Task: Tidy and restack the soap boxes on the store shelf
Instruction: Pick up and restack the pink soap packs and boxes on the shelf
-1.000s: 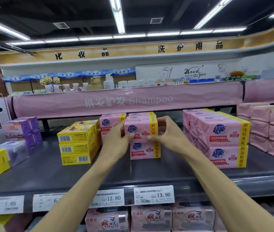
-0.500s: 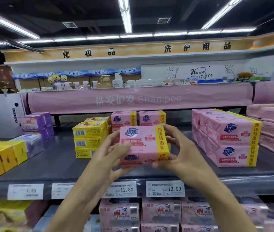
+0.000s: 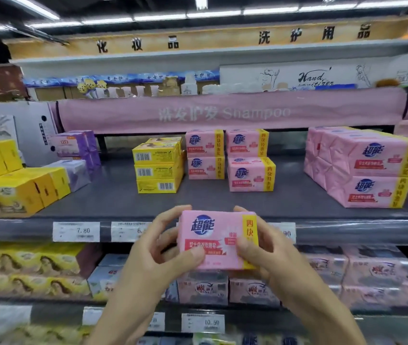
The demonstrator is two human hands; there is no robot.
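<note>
The left hand [image 3: 158, 247] and right hand [image 3: 260, 247] each curl round an end of one pink soap box [image 3: 212, 241] — both grips closed on it, just before the shelf [image 3: 222, 202] edge. Farther back stand pink stacks [image 3: 251, 174] beside yellow boxes [image 3: 158, 170].

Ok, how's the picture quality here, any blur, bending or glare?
Head view throughout: the pink soap pack, held by left hand and right hand, reads fairly sharp; price tags and lower-shelf packs are soft; the overhead sign bows from the wide lens; ceiling lights are blown out.
</note>
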